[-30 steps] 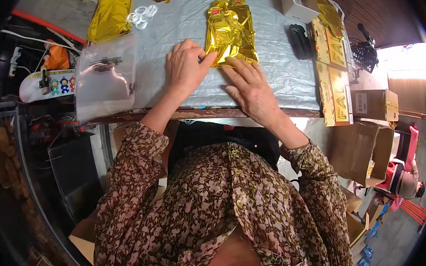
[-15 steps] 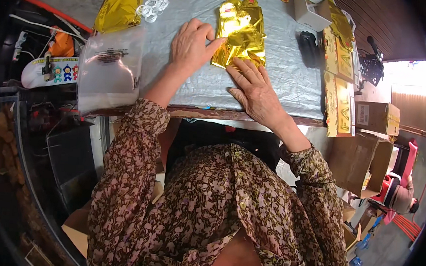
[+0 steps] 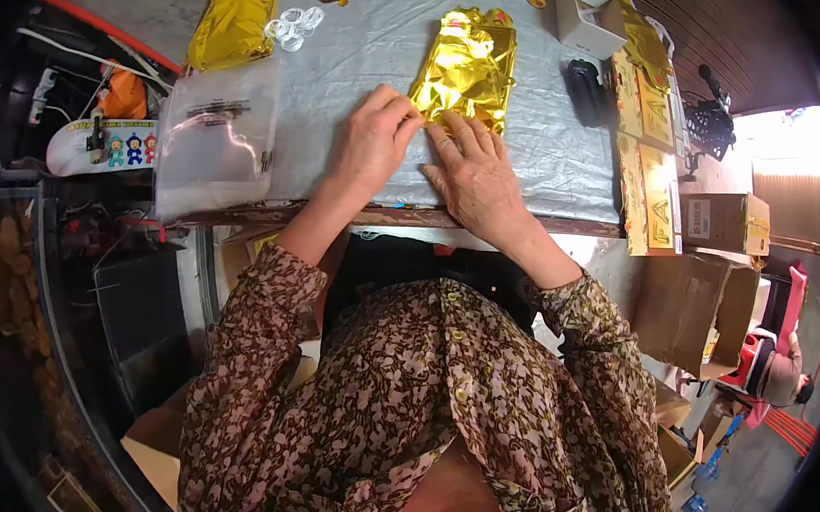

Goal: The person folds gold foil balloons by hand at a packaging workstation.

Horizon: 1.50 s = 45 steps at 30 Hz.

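Note:
A folded gold foil balloon point(image 3: 469, 65) lies flat on the grey cloth-covered table point(image 3: 342, 137), with small red marks at its far end. At its near left corner, my left hand point(image 3: 375, 139) is closed, thumb and fingertips pinching the foil edge. My right hand point(image 3: 480, 173) rests flat with fingers stretched over the balloon's near edge, pressing it down. Part of that near edge is hidden under my fingers.
Clear plastic bags point(image 3: 217, 138) lie at the left, below more gold foil point(image 3: 235, 15). White ribbon coils point(image 3: 293, 29) sit nearby. On the right are a white open box point(image 3: 588, 21), a black object point(image 3: 588, 92) and gold-printed packages point(image 3: 660, 193). The table's front edge point(image 3: 394, 219) is close.
My left hand has moved right and slightly nearer, its fingers now together at the balloon's near corner. The balloon's far end looks smoother and narrower. My right hand has shifted slightly left.

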Tool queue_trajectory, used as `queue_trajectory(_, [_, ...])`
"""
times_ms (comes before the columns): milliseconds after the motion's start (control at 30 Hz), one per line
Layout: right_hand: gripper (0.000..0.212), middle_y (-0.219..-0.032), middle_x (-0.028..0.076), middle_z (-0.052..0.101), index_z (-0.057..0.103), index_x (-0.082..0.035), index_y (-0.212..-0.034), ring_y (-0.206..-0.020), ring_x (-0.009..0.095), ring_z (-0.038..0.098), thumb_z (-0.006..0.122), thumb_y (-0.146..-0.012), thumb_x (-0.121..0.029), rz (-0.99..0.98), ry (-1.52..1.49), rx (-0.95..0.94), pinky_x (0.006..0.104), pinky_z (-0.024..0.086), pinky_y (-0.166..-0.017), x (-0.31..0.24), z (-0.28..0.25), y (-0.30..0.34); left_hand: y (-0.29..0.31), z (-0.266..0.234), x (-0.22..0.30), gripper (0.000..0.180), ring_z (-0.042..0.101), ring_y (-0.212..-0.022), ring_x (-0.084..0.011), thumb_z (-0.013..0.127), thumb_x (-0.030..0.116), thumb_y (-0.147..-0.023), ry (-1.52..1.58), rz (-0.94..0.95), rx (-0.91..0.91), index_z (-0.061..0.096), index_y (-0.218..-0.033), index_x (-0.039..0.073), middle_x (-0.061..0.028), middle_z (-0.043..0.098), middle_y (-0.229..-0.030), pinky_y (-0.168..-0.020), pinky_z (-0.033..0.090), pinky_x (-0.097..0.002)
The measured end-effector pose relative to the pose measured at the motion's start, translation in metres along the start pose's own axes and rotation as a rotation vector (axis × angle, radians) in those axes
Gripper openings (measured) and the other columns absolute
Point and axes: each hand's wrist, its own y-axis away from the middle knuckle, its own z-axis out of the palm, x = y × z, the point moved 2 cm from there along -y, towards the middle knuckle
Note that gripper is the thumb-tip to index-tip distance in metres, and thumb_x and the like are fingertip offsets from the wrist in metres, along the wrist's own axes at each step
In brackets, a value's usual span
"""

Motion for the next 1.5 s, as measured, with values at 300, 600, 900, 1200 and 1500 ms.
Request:
queue_trajectory(300, [0.067, -0.158, 0.011, 0.049, 0.045, -0.019, -0.155, -0.145, 0.033, 0.048, 0.069, -0.092, -0.013, -0.203, 0.366, -0.084, 0.0512, 0.042, -0.116, 0.133, 0.0, -0.126, -0.037, -0.012, -0.042, 0.015, 0.07, -0.091, -0.0331, 0.08, 0.006, -0.085, -0.125, 0.061, -0.034, 0.075, -0.099, 0.003, -0.0139, 0.067, -0.102, -0.081, 0.056, -0.0415])
queue_trajectory(600, [0.054, -0.141, 0.012, 0.061, 0.054, -0.012, -0.146, -0.127, 0.036, 0.06, 0.065, -0.098, -0.034, 0.047, 0.289, -0.333, 0.0475, 0.055, -0.1, 0.143, 0.004, -0.096, -0.093, -0.006, -0.079, 0.013, 0.07, -0.091, -0.0359, 0.078, 0.005, -0.085, -0.131, 0.114, -0.075, 0.076, -0.098, 0.004, -0.0143, 0.067, -0.1, -0.08, 0.056, -0.0442])
queue_trajectory(900, [0.021, -0.083, 0.023, 0.074, 0.074, -0.003, -0.085, -0.077, 0.039, 0.074, 0.064, -0.092, -0.02, 0.181, -0.126, -0.312, 0.0493, 0.061, -0.071, 0.034, -0.027, -0.061, -0.108, 0.009, -0.072, 0.011, 0.071, -0.092, -0.0378, 0.072, 0.009, -0.09, -0.18, 0.098, -0.046, 0.075, -0.099, 0.004, -0.0151, 0.073, -0.097, -0.082, 0.056, -0.0463])
queue_trajectory(1200, [0.023, -0.083, 0.018, 0.075, 0.078, -0.01, -0.1, -0.077, 0.041, 0.072, 0.069, -0.094, -0.03, 0.24, -0.065, 0.122, 0.0497, 0.058, -0.069, 0.096, -0.001, -0.068, -0.07, 0.017, -0.064, 0.029, 0.063, -0.121, -0.0375, 0.073, 0.017, -0.095, -0.062, 0.162, -0.035, 0.074, -0.119, 0.0, -0.014, 0.068, -0.132, -0.105, 0.051, -0.0438])
queue_trajectory(1500, [0.02, -0.077, 0.022, 0.072, 0.074, 0.0, -0.089, -0.076, 0.041, 0.072, 0.074, -0.09, -0.02, 0.348, -0.221, -0.081, 0.0485, 0.057, -0.071, 0.061, 0.008, -0.05, -0.113, 0.014, -0.066, 0.032, 0.059, -0.129, -0.0301, 0.073, 0.015, -0.094, -0.151, 0.422, -0.261, 0.073, -0.125, 0.008, -0.008, 0.069, -0.133, -0.11, 0.046, -0.0449])
